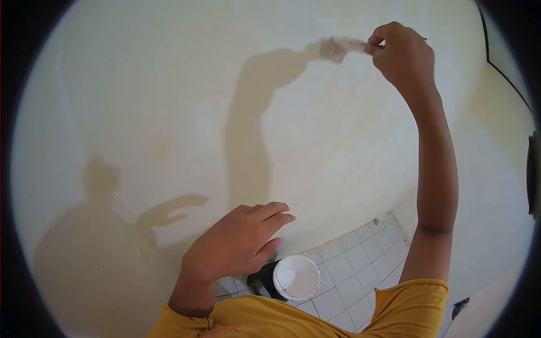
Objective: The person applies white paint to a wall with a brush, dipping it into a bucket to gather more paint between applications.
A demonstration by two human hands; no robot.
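My right hand (401,52) is raised high against the pale cream wall (169,101) and is closed around a paintbrush (345,47), whose bristles point left and touch the wall. My left hand (239,242) hovers lower down near the wall with its fingers loosely extended and together, holding nothing. Below the left hand, a white bucket (296,277) with white paint inside stands on the tiled floor (360,265). I wear a yellow shirt.
Shadows of my arms and body fall across the wall at the left and centre. A dark object (260,278) lies beside the bucket on the tiles. The wall meets another wall in a corner at the right, with a dark frame edge (507,73) there.
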